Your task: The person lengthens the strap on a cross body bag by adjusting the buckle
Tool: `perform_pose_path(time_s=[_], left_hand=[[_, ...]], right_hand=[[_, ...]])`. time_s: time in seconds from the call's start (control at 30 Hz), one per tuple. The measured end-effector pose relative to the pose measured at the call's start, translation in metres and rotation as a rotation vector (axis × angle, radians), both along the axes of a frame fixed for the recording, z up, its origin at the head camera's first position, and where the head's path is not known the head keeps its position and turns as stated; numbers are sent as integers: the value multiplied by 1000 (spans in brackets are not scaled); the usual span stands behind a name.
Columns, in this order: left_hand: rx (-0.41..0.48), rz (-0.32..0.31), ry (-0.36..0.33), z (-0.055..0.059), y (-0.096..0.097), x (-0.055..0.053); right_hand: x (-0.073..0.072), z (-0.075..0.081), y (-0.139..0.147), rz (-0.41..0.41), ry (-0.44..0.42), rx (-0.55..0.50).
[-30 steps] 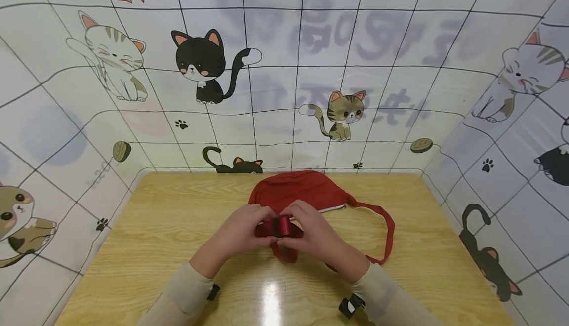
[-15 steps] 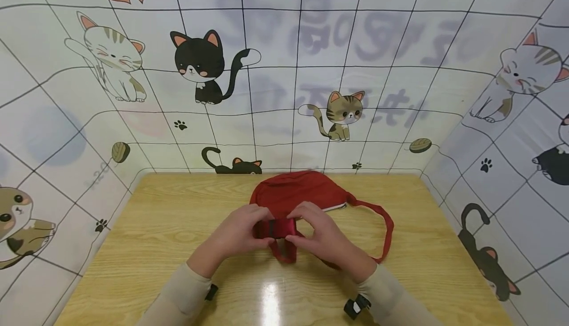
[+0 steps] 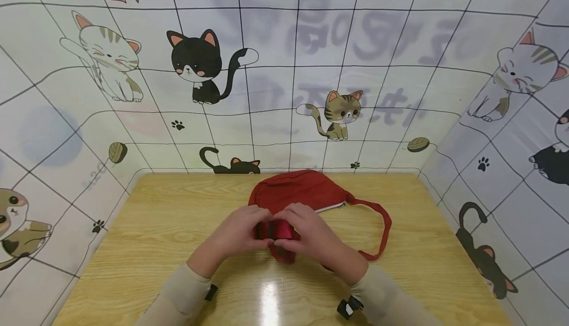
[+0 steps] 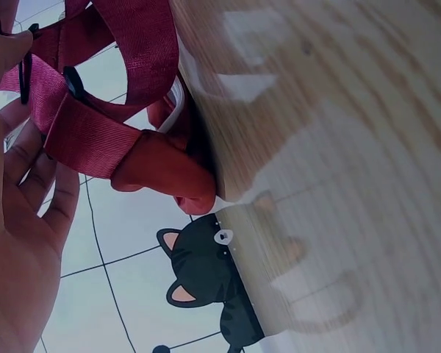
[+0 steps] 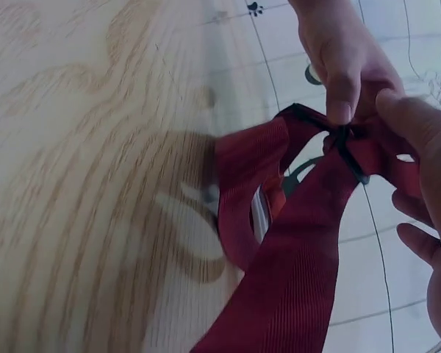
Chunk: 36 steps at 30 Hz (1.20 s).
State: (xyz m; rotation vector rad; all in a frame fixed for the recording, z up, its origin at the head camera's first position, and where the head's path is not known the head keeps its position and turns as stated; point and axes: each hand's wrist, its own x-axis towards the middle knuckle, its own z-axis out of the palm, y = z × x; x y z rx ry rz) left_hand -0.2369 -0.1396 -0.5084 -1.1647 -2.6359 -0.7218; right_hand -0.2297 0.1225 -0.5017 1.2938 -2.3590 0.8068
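A red waist bag point(image 3: 293, 187) with a white zipper lies at the back of the table. In front of it both hands hold its dark red webbing strap point(image 4: 143, 59), fingertips close together. My left hand point(image 3: 235, 234) pinches the strap beside a black strap slider point(image 5: 345, 151). My right hand point(image 3: 308, 232) pinches a fold of strap on the slider's other side, thumb below and fingers above. The right wrist view shows the left thumb pressing at the slider. A second black slider point(image 4: 72, 82) edge shows in the left wrist view. Fingers hide part of the webbing.
The wooden table point(image 3: 178, 202) meets a cat-printed cloth backdrop point(image 3: 275, 84) at its back and sides. To the right, the bag's loose strap point(image 3: 386, 227) curves over the tabletop. Both sleeved wrists carry small black cameras.
Half a second ago the right hand was slightly farther right, with more webbing showing between the hands. Now it is back close to the left hand. The bag stays put.
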Motion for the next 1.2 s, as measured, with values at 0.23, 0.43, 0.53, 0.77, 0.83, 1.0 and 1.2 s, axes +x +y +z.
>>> perform_pose_path(time_s=[0.23, 0.43, 0.53, 0.77, 0.83, 1.0, 1.2], left_hand=[[3, 4, -11, -2, -6, 0], [1, 30, -11, -6, -11, 0], [-9, 45, -25, -6, -13, 1], [6, 62, -23, -7, -16, 1], [11, 63, -15, -8, -16, 0], [13, 65, -22, -9, -17, 0], [25, 61, -25, -7, -20, 1]], right_hand=[[0, -2, -2, -28, 57, -7], [-1, -1, 9, -2, 13, -82], [-1, -1, 16, 11, -6, -99], [0, -4, 30, 7, -54, -120], [0, -6, 33, 3, -61, -136], [-1, -10, 40, -5, -51, -185], [-3, -12, 46, -9, -64, -216]])
